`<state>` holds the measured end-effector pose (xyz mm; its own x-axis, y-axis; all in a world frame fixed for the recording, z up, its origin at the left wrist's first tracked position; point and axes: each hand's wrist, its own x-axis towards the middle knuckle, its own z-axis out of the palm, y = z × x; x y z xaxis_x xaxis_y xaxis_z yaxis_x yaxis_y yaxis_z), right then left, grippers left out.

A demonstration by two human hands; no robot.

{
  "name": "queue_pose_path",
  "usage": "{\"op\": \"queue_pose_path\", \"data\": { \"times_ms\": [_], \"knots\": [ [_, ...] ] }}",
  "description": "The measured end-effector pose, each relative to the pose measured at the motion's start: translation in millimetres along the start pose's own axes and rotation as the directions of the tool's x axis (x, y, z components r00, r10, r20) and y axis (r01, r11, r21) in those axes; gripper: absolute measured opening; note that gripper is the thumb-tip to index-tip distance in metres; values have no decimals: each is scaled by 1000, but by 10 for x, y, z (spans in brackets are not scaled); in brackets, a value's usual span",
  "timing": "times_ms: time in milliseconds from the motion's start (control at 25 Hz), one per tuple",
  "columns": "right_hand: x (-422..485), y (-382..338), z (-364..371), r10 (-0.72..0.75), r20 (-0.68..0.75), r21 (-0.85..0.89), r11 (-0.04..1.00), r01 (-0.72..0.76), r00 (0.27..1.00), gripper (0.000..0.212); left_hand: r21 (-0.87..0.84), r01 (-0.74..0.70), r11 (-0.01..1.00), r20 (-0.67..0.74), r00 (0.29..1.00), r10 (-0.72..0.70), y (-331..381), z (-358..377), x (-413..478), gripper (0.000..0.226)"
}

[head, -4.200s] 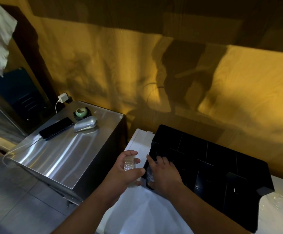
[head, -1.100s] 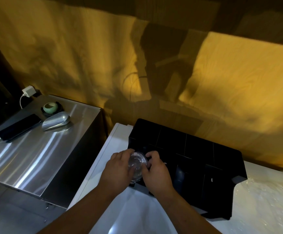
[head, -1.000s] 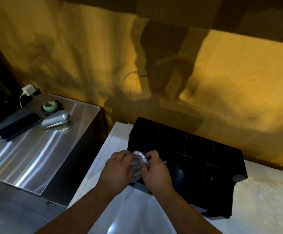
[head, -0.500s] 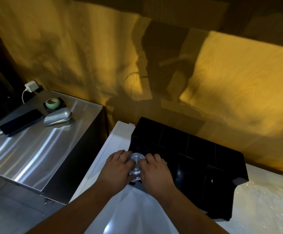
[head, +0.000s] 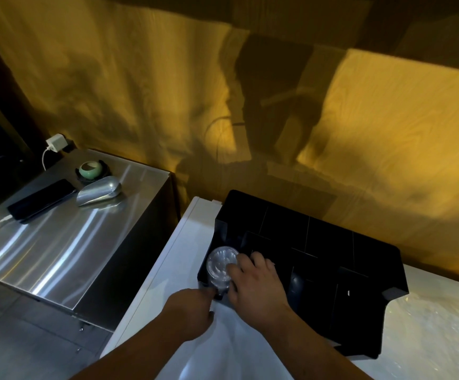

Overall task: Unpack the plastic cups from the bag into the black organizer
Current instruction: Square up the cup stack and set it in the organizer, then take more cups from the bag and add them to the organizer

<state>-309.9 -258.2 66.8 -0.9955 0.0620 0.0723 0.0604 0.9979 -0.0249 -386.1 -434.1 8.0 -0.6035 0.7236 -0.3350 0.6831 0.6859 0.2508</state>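
A clear plastic cup stack (head: 221, 263) stands upright in the front-left compartment of the black organizer (head: 329, 242), which sits on a white counter. My right hand (head: 255, 287) lies over the organizer's front edge, fingers against the right side of the cups' rim. My left hand (head: 192, 308) is lower and off the cups, its fingertips by the organizer's front-left corner and nothing in it. Crinkled clear plastic of the bag (head: 431, 327) lies right of the organizer.
The white counter (head: 173, 264) ends at its left edge beside a lower steel cabinet (head: 44, 253). On the cabinet lie a dark phone (head: 40, 198), a metal scoop (head: 99, 190) and a green cup (head: 90, 169). A wooden wall stands close behind.
My left hand has let go of the cups and pulled back toward me. The cups have sunk deeper into the front-left compartment, with my right hand still on them.
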Motion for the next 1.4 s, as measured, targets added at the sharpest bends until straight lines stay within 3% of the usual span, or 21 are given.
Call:
{"op": "queue_pose_path", "data": {
  "times_ms": [160, 280, 400, 480, 560, 640, 760, 880, 1040, 1280, 1400],
  "knots": [
    [-58, -26, 17, -57, 32, 4, 998, 57, 998, 35, -9, -12, 1000, -77, 997, 11, 36, -22, -12, 47],
    [-96, -28, -6, -37, 53, 34, 999, 35, 998, 40, -39, -55, 998, -230, 972, 45, 63, -108, -77, 36],
    [-137, -24, 1, -37, 57, 47, 998, 34, 998, 47, -14, -96, 995, -468, 880, 79, 99, -236, -158, 18],
    [-137, -36, 15, -23, 82, 40, 999, 19, 996, 50, 60, -92, 994, -572, 813, 110, 137, -320, -178, 31],
    [-142, -35, 34, -1, 121, 41, 999, -4, 993, 55, 100, -73, 992, -469, 876, 112, 163, -378, -153, 61],
    [-161, -19, 26, -3, 184, 58, 998, -8, 983, 67, 137, -9, 991, -238, 970, 42, 167, -399, -121, 79],
    [-187, -19, 2, -33, 287, 2, 999, 34, 957, 74, 204, 47, 978, -48, 998, -38, 170, -355, -89, 90],
    [-189, -12, -61, -37, 309, -11, 999, 43, 950, 73, 207, 84, 975, -66, 995, -72, 219, -373, -90, 93],
    [-204, 90, -200, -63, 247, 101, 994, 39, 967, 74, 164, 117, 980, -192, 978, -84, 288, -514, -164, 91],
    [-172, 112, -328, -111, -9, 260, 959, 110, 994, 59, 22, 210, 977, -297, 935, -194, 441, -705, -493, 73],
    [-175, 50, -319, -167, -53, 312, 934, 176, 984, 49, -112, 295, 949, -280, 907, -315, 516, -672, -699, 55]
  ]
}}
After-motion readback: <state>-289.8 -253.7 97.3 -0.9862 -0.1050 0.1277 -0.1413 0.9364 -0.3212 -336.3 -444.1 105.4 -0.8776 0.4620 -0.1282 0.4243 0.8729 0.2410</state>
